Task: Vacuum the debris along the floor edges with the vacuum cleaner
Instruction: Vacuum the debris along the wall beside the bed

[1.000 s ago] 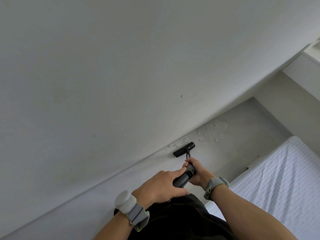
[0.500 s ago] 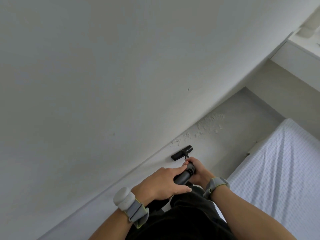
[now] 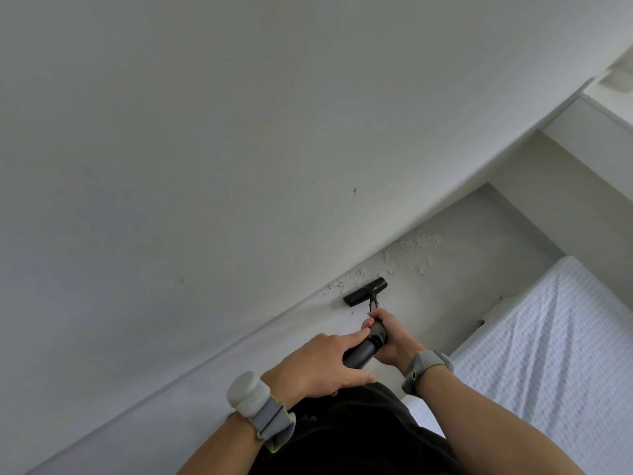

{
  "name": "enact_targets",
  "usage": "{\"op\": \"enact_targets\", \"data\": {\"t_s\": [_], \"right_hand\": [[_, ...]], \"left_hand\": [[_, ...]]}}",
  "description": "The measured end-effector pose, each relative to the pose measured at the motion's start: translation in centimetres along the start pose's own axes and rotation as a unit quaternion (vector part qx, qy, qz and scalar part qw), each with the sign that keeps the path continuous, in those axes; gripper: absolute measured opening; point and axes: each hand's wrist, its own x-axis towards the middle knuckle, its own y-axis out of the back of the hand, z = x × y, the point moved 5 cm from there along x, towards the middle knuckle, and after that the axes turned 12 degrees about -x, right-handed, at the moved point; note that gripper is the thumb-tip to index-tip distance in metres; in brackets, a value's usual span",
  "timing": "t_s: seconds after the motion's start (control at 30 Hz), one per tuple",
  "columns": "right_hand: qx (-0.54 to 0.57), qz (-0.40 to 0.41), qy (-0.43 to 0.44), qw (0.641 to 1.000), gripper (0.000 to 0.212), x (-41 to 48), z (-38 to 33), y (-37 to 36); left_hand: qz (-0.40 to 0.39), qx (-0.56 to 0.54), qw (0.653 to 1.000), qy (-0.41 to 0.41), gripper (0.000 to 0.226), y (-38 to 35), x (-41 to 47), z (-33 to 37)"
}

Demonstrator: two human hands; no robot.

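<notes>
Left hand (image 3: 322, 363) and right hand (image 3: 390, 332) grip the black vacuum wand (image 3: 363, 351), frame centre; nozzle (image 3: 364, 292) lies beside white debris (image 3: 407, 255) at the wall (image 3: 205, 166).

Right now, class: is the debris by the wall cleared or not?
Not cleared: white debris flakes lie scattered along the wall, beyond the vacuum nozzle.

You see: left hand (image 3: 318, 363) + right hand (image 3: 390, 332) = 2 hands | 1 vacuum cleaner (image 3: 365, 292) | 2 debris patches (image 3: 409, 257) (image 3: 349, 279) | 2 wrist bands (image 3: 257, 406) (image 3: 426, 366) | 1 bed (image 3: 548, 354)

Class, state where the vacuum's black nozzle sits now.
Head view, right of centre: the nozzle lies on the floor beside the wall, white debris just beyond it.
</notes>
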Motion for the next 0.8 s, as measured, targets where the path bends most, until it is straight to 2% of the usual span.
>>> {"op": "enact_targets", "data": {"t_s": [0.27,0.43,0.8], "right_hand": [[-0.047,-0.003,-0.019,0.999,0.019,2.5,-0.6,-1.1],[-0.045,-0.022,-0.038,0.998,0.018,2.8,2.8,-3.3],[-0.009,-0.053,-0.042,0.998,0.020,1.9,10.9,-8.4]], "left_hand": [[0.035,-0.043,0.998,0.026,0.082,1.1,-0.3,-0.7],[0.039,-0.056,0.997,0.034,0.083,2.5,-3.4,-2.8],[0.029,-0.007,0.999,0.032,0.084,5.1,-10.1,-7.2]]}}
